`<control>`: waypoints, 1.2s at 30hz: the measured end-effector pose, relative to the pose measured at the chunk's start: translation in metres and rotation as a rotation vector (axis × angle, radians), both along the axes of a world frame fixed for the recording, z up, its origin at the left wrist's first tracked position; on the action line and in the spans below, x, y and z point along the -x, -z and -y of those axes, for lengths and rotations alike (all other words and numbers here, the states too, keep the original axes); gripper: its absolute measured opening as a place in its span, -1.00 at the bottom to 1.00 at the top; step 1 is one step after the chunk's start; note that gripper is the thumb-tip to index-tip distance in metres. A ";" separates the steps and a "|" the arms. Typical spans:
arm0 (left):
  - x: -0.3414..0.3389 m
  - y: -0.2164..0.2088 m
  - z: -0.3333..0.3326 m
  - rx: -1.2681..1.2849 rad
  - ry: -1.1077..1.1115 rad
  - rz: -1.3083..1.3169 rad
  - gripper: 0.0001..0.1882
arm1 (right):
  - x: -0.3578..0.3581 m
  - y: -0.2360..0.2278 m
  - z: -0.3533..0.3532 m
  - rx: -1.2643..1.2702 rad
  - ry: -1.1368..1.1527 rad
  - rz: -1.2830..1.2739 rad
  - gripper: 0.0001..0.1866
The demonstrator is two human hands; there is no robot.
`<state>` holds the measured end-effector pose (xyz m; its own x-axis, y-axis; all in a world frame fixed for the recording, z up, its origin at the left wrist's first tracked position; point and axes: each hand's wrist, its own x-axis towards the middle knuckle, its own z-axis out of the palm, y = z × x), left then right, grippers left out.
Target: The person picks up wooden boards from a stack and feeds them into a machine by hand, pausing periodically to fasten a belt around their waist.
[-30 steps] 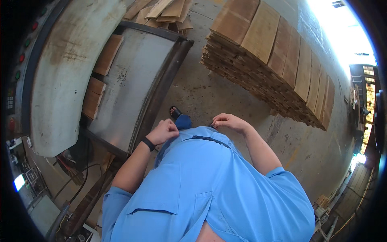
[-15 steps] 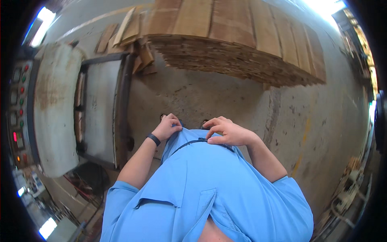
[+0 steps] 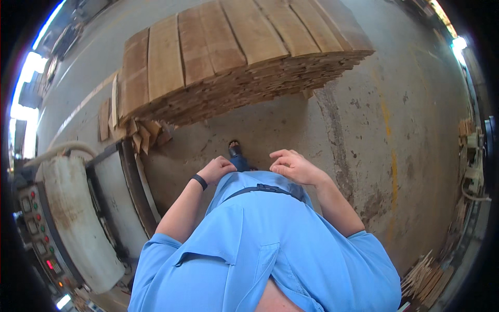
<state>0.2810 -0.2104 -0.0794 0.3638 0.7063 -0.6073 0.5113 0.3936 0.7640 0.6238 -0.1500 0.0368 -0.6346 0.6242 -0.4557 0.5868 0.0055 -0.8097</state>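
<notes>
My left hand, with a dark band on its wrist, is closed at the front hem of the light blue shirt. Its fingertips pinch the edge of the cloth. My right hand hovers over the other side of the shirt front, fingers loosely bent and apart from the thumb, holding nothing. A black belt or strap crosses the shirt between my forearms. Beyond my hands, one foot in a dark sandal stands on the concrete floor.
A wide stack of wooden boards stands ahead, with loose wood pieces at its left end. At the left is a machine with a button panel. Thin wood strips lie at the lower right.
The view has turned and shifted, so the board stack and machine sit farther left and lower. My right hand has lifted off the belt area; my left stays by the hem. A foot has come forward.
</notes>
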 end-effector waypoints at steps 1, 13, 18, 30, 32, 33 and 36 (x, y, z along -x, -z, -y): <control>0.003 0.002 -0.011 -0.123 0.225 -0.069 -0.71 | -0.008 0.008 -0.006 -0.039 -0.046 0.066 -0.65; 0.013 0.063 -0.137 -0.014 0.549 -0.110 -0.65 | -0.062 0.099 -0.092 0.301 0.129 -0.036 -0.83; 0.036 0.056 -0.209 0.323 0.602 0.138 -0.42 | -0.053 0.119 -0.174 -0.209 0.369 0.206 -0.86; 0.010 0.052 -0.310 -0.020 0.093 -0.353 -0.61 | -0.106 0.149 -0.302 -0.149 0.356 -0.010 -0.80; 0.004 0.081 -0.292 -0.177 0.043 -0.239 -0.67 | -0.133 0.118 -0.332 -0.042 0.176 -0.162 -0.77; -0.021 0.074 -0.298 0.070 0.062 -0.200 -0.58 | -0.157 0.109 -0.348 0.040 0.245 -0.149 -0.75; -0.047 0.111 -0.242 0.347 0.018 0.030 -0.44 | -0.209 0.082 -0.412 -0.087 0.520 -0.138 -0.75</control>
